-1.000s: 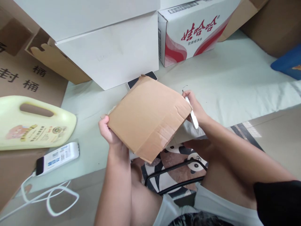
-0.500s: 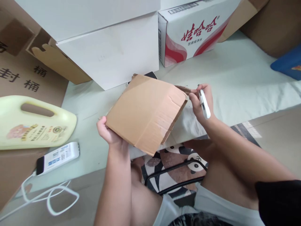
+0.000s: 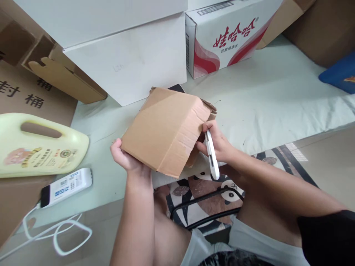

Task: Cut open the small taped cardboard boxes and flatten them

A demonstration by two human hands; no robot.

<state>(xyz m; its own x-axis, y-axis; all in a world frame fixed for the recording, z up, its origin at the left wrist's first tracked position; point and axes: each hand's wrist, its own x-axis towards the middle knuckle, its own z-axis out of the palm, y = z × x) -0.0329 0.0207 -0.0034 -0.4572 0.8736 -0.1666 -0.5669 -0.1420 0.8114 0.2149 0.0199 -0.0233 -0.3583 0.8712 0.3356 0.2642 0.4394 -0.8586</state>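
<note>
A brown cardboard box (image 3: 161,125) is tilted in front of me, its flaps at the right end creased and rough-edged. My left hand (image 3: 124,157) grips its lower left corner, thumb on top and the other fingers hidden underneath. At the right end, my right hand (image 3: 215,142) is closed around a white utility knife (image 3: 212,155), which points down toward my lap. Fingers of that hand also touch the edge of the box's flap. Whether the knife's blade is out I cannot tell. Part of a dark flat object (image 3: 176,88) shows behind the box.
White boxes (image 3: 133,62) stand at the back, beside a red-and-white water carton (image 3: 224,44). On the left are a pale yellow jug (image 3: 44,147) and a white power strip (image 3: 69,183) with a looped cable. A blue container (image 3: 340,75) sits far right on the green cloth (image 3: 283,96).
My right hand has moved left and down with the utility knife, from the far flap to the near flap edge. The box has shifted slightly left, its right flaps folded differently.
</note>
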